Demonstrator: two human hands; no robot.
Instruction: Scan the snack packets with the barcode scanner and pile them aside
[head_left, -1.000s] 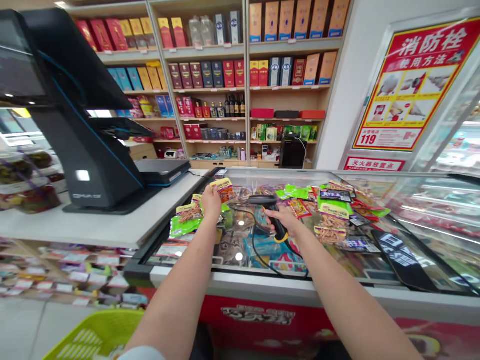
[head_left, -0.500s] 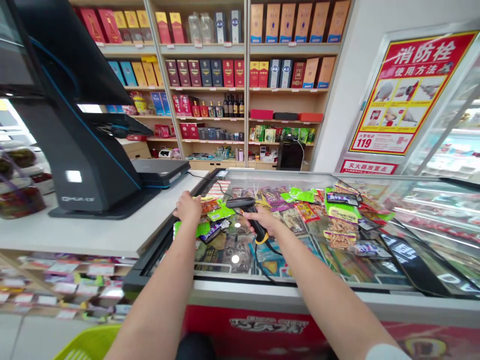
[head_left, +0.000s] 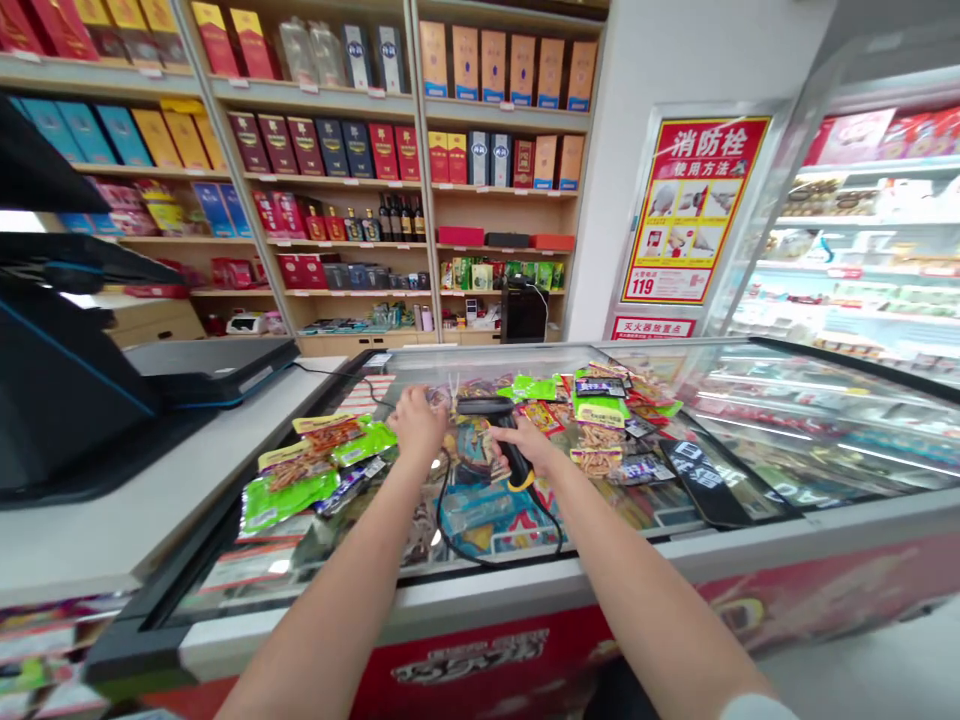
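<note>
My right hand (head_left: 529,447) grips a black barcode scanner (head_left: 484,407) with yellow trim, its head pointing left above a glass-topped chest freezer (head_left: 480,585). A black cable loops from its handle over the glass. Just left of the scanner's head is my left hand (head_left: 418,425), palm down with loosely bent fingers; nothing shows in it, though the fingertips are partly hidden. Left of that hand lies a group of snack packets (head_left: 322,455), some bright green, some with yellow tops. Another pile of snack packets (head_left: 604,420) lies beyond my right hand.
A white counter (head_left: 225,455) with a dark scale-like device (head_left: 217,365) adjoins the freezer on the left. A black flat panel (head_left: 705,482) lies on the glass at right. Shelves of boxed bottles (head_left: 322,150) line the back wall beside a red fire-hydrant poster (head_left: 694,210).
My left hand has left the left-hand packets and moved right, close to the scanner. My right hand still holds the scanner. The view has turned to the right.
</note>
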